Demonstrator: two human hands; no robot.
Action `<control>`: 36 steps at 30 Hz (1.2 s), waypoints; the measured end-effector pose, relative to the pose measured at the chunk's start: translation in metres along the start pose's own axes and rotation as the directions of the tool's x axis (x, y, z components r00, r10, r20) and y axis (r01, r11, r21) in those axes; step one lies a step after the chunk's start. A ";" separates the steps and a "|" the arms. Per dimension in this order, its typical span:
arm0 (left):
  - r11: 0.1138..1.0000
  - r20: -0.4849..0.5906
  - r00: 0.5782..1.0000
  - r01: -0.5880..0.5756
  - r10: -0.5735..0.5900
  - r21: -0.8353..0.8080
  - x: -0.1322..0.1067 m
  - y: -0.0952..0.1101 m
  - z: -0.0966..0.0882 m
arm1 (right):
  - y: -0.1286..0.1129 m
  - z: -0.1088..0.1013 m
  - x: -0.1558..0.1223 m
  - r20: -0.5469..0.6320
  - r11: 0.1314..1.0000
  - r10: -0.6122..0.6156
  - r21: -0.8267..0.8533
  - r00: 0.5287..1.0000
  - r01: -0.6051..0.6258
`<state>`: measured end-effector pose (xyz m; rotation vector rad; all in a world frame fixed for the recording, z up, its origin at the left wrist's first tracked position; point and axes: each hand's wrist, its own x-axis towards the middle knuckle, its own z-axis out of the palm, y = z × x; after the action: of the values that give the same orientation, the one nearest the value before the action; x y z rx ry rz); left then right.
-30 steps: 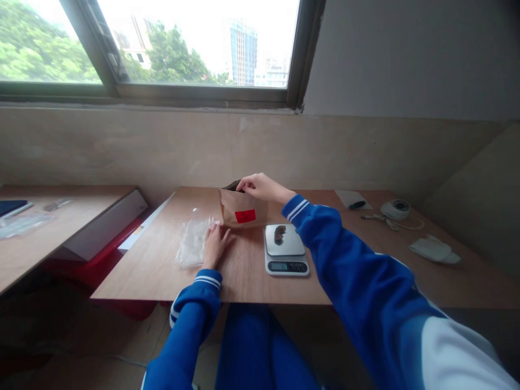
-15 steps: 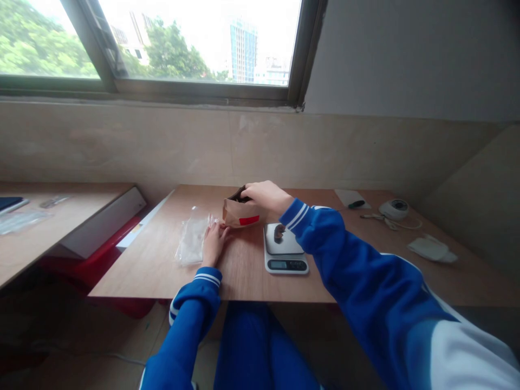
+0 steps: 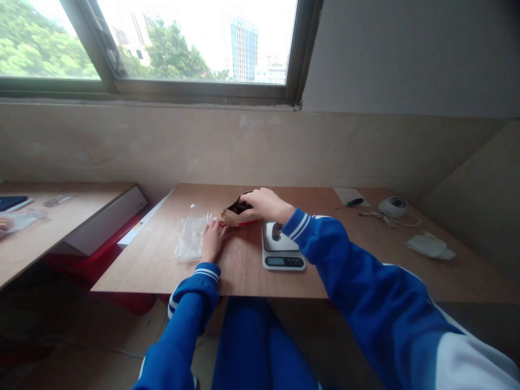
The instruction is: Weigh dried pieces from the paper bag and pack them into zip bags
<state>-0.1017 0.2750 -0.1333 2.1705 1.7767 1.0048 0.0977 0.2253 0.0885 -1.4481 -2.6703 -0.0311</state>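
Both hands meet at the brown paper bag with a red label [image 3: 236, 218]. Your right hand [image 3: 266, 204] curls its fingers over the bag's dark open mouth. The bag is tipped low, lengthwise left to right, on the wooden table [image 3: 244, 273]. Your left hand [image 3: 212, 241] lies flat, fingers together, touching the crinkled clear plastic pouch [image 3: 189, 241].

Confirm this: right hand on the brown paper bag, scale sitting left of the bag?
No. In the head view the right hand is on the brown paper bag, but the scale sits right of the bag, not left.
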 end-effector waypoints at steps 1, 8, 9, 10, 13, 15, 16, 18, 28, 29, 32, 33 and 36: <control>1.000 0.002 1.000 0.003 -0.003 0.002 0.000 0.000 0.000 | -0.001 0.002 0.000 -0.010 1.000 -0.003 -0.006 1.000 0.003; 0.999 -0.010 1.000 -0.008 0.008 0.037 0.000 0.001 0.000 | -0.002 0.010 -0.008 -0.117 0.993 0.071 0.104 0.991 -0.059; 0.999 -0.010 1.000 -0.010 0.010 0.042 0.000 0.001 0.000 | -0.003 0.011 -0.010 -0.130 0.990 0.093 0.120 0.987 -0.078; 0.999 -0.010 1.000 -0.009 0.009 0.046 0.000 0.000 0.000 | -0.003 0.011 -0.012 -0.144 0.987 0.108 0.137 0.984 -0.088; 0.999 -0.008 1.000 -0.008 0.008 0.042 0.001 -0.001 0.000 | -0.004 0.014 -0.018 -0.171 0.975 0.116 0.209 0.978 -0.079; 1.000 -0.004 1.000 -0.013 0.013 0.027 0.001 -0.001 0.000 | -0.002 0.015 -0.023 -0.197 0.959 0.121 0.277 0.973 -0.063; 1.000 -0.003 1.000 -0.014 0.014 0.018 0.001 0.000 -0.001 | -0.001 0.014 -0.026 -0.223 0.948 0.130 0.314 0.966 -0.056; 1.000 -0.001 1.000 -0.014 0.014 0.006 0.000 0.001 -0.002 | 0.002 0.012 -0.032 -0.302 0.915 0.169 0.403 0.938 -0.035; 1.000 -0.017 1.000 -0.007 0.007 -0.005 -0.002 0.009 -0.008 | 0.052 0.019 -0.095 -0.464 0.622 0.580 0.783 0.670 0.004; 1.000 -0.015 1.000 -0.007 0.007 -0.004 -0.002 0.010 -0.008 | 0.057 0.031 -0.104 -0.452 0.620 0.609 0.784 0.652 -0.036; 1.000 -0.022 1.000 -0.007 0.007 0.003 -0.002 0.010 -0.009 | 0.067 0.075 -0.127 -0.396 0.621 0.672 0.762 0.626 -0.185; 1.000 -0.024 1.000 -0.007 0.007 0.004 -0.002 0.010 -0.009 | 0.068 0.089 -0.133 -0.391 0.637 0.685 0.730 0.614 -0.246; 1.000 -0.023 1.000 -0.016 0.016 0.003 -0.002 0.011 -0.009 | 0.065 0.125 -0.144 -0.458 0.760 0.645 0.471 0.612 -0.448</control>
<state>-0.0982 0.2675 -0.1222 2.1870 1.7748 1.0347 0.2199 0.1489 -0.0523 -1.7228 -1.5542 -0.0126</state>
